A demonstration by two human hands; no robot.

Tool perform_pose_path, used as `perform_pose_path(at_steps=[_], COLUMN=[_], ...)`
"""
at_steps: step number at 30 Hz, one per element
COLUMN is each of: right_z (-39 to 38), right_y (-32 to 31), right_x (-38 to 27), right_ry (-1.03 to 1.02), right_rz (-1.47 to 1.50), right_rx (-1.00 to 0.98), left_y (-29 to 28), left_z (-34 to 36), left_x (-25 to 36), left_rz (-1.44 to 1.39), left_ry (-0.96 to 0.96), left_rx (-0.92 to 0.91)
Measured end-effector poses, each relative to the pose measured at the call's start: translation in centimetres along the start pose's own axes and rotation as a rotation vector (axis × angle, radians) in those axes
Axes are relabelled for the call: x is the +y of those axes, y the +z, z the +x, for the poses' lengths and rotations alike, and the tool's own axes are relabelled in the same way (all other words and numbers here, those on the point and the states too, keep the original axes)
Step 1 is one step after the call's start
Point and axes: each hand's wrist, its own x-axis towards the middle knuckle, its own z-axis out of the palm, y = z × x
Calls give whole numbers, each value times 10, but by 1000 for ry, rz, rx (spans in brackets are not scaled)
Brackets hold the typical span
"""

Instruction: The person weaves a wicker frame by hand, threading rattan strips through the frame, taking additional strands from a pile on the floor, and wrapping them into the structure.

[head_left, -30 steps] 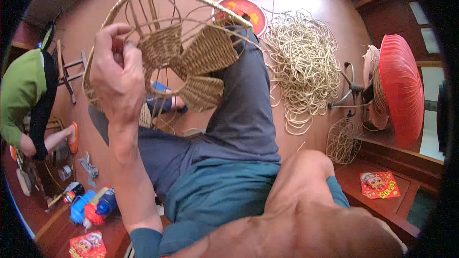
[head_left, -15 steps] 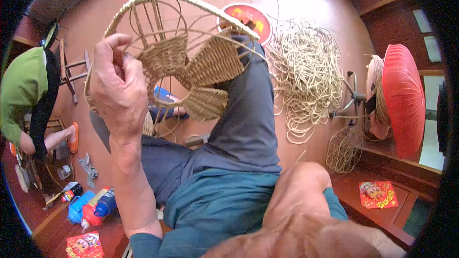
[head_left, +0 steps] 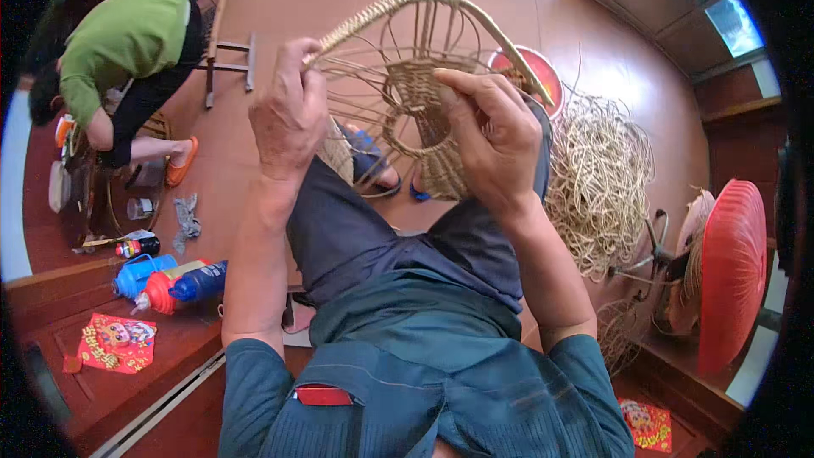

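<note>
Basically, one woven frame (head_left: 414,83), two hands: the left hand (head_left: 288,127) pinches its rim; the right hand (head_left: 500,136) curls over the weave, grip unclear, one cord heap (head_left: 598,182) to its right.

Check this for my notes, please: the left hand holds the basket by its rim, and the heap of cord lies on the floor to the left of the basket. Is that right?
Not quite: the heap of cord lies to the right of the basket, not the left, as the head view shows. It is on the floor, and the left hand does hold the rim.
</note>
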Motion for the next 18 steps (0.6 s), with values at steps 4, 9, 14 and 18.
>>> perform_pose_path(at_steps=[4,9,14,18], right_z=[14,25,29,32], right_y=[18,48,66,68], right_x=[26,31,32,38], right_ry=[-147,-204,-135,-144], right_rz=[-307,-419,-455,-446], right_rx=[36,30,16,51], left_y=[-11,-52,-128,-202], left_z=[0,8,5,-11], left_x=[-22,-115,-185,-311], left_rz=[26,8,-164,160], left_ry=[6,-17,-414,-313], left_rx=[45,167,202,316])
